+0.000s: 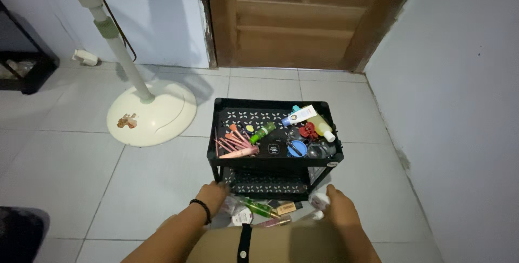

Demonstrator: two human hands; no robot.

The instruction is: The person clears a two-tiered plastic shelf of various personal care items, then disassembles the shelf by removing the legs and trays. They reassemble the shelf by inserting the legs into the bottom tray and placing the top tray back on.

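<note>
Two bare hands reach down toward the foot of a small black rack (pixel 220 112) standing on the pale tiled floor (pixel 65 176). Far left, a dark shelf unit (pixel 24 71) sits against the wall, and next to it rises the white pole of a pedestal fan, its round base (pixel 152 114) flat on the tiles with a brownish mark on it. A wooden door (pixel 303 20) closes off the wall behind.

The left hand (pixel 212 195), with a black band on its wrist, is down at the rack's near left leg, knuckles up and fingers curled under; I cannot tell whether it grips the leg or anything else. Between the hands, low on the rack, lies a jumble of small bottles, among them a green bottle (pixel 258 207) and a tan one (pixel 286 208). The right hand (pixel 339 206) sits at the near right corner, just beside a small white container (pixel 320 200); its fingers bend downward, and whether they close on anything is hidden.

Up on the top tray, pink pencils and tubes (pixel 233 145) lie at the left, a green tube (pixel 263 132) in the middle, then a white tube with a teal cap (pixel 300 115), a red clip (pixel 308 130), a blue round tin (pixel 297 148) and a yellow bottle (pixel 321 125) at the right.
</note>
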